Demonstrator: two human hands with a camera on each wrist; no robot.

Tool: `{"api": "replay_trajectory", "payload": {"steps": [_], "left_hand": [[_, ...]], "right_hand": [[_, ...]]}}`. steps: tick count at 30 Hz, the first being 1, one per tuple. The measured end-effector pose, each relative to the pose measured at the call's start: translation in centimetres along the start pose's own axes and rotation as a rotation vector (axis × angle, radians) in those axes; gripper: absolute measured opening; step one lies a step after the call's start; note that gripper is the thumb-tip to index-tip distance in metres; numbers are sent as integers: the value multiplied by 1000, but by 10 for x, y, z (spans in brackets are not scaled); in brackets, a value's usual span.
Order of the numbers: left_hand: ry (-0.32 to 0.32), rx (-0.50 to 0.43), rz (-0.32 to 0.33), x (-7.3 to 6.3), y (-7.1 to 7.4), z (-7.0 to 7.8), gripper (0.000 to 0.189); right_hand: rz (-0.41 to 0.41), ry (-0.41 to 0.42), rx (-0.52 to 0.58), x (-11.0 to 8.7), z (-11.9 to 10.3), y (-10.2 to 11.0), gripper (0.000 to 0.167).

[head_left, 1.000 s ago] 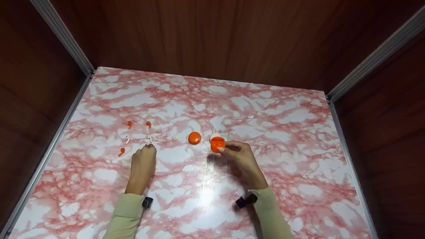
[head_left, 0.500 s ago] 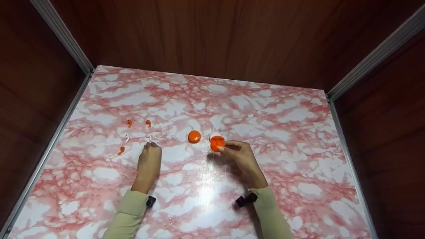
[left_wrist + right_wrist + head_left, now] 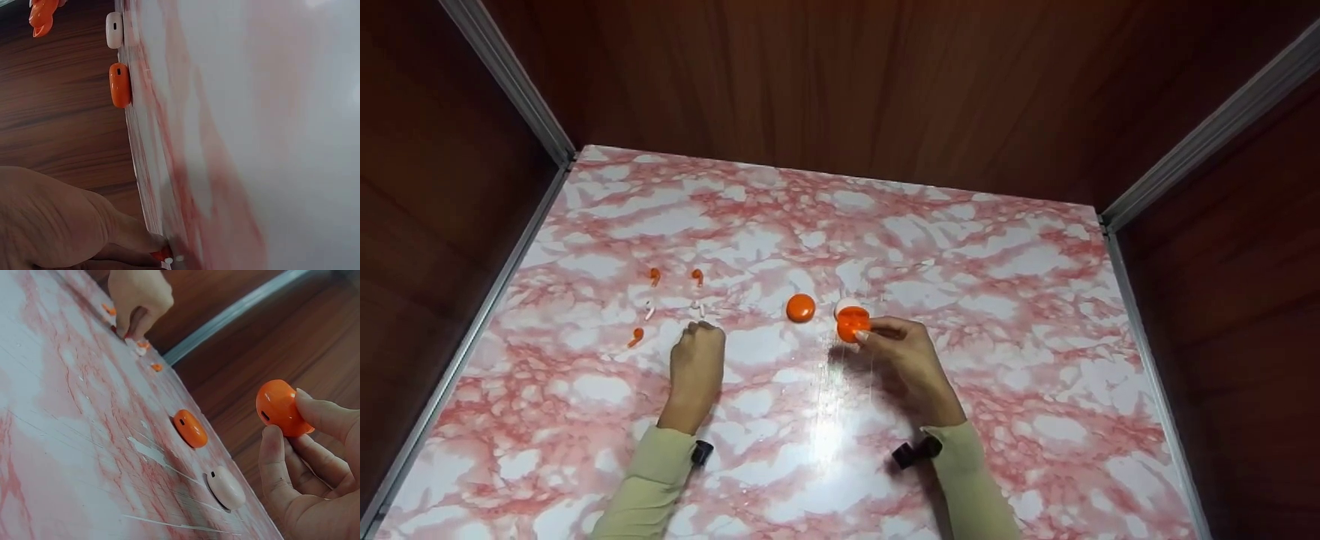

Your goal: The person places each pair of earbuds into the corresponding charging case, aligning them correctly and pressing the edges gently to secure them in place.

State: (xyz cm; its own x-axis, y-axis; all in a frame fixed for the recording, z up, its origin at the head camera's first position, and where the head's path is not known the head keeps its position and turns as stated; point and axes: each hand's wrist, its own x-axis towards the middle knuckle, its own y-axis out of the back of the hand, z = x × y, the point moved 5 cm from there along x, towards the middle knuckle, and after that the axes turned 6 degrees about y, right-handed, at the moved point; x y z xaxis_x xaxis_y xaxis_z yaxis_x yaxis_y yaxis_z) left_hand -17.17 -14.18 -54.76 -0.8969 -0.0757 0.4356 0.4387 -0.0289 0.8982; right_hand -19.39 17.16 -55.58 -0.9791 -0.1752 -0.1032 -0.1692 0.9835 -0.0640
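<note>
In the head view my right hand (image 3: 904,356) holds an orange earbud case (image 3: 853,326) above the table, its lid raised. The right wrist view shows the thumb and fingers round that case (image 3: 279,408). My left hand (image 3: 697,367) is low at the table, fingers curled down. At its thumb tip in the left wrist view, a small orange earbud (image 3: 160,254) is pinched, mostly hidden by the fingers. A white earbud (image 3: 698,309) lies just beyond the left knuckles. Orange earbuds (image 3: 655,276), (image 3: 697,277), (image 3: 636,337) and another white earbud (image 3: 649,310) lie around it.
A closed orange case (image 3: 800,308) stands on the marbled table (image 3: 780,465) between the hands. Beside it a white case (image 3: 846,306) is partly covered by the held one. Dark wood panels (image 3: 840,82) enclose the back and sides.
My left hand has shifted slightly to the right, then stayed low near the white earbud. The right hand keeps holding the orange case in nearly the same place.
</note>
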Motion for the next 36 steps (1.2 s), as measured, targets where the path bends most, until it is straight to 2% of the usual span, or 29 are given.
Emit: {"api": "replay_trajectory", "payload": {"steps": [6, 19, 24, 27, 29, 32, 34, 36], "left_hand": [[1, -75, -52, 0, 2, 0, 21], [-24, -91, -115, 2, 0, -3, 23], [-24, -172, -181, 5, 2, -5, 22], [-48, -209, -171, 8, 5, -4, 18], [-47, -277, -149, 12, 7, -4, 15], [-12, -447, -161, 17, 8, -5, 11], [46, -605, -202, 21, 8, -6, 12], [110, -731, -277, 22, 7, -7, 14]], "right_hand": [[16, 14, -12, 0, -1, 1, 31], [17, 1, -13, 1, 0, 1, 32], [7, 5, -5, 0, 0, 1, 33], [9, 1, 0, 0, 0, 1, 31], [12, -4, 0, 0, 1, 1, 32], [9, -4, 4, 1, 1, 1, 33], [7, -4, 8, 1, 1, 1, 34], [3, 0, 16, 2, 1, 1, 35]]}}
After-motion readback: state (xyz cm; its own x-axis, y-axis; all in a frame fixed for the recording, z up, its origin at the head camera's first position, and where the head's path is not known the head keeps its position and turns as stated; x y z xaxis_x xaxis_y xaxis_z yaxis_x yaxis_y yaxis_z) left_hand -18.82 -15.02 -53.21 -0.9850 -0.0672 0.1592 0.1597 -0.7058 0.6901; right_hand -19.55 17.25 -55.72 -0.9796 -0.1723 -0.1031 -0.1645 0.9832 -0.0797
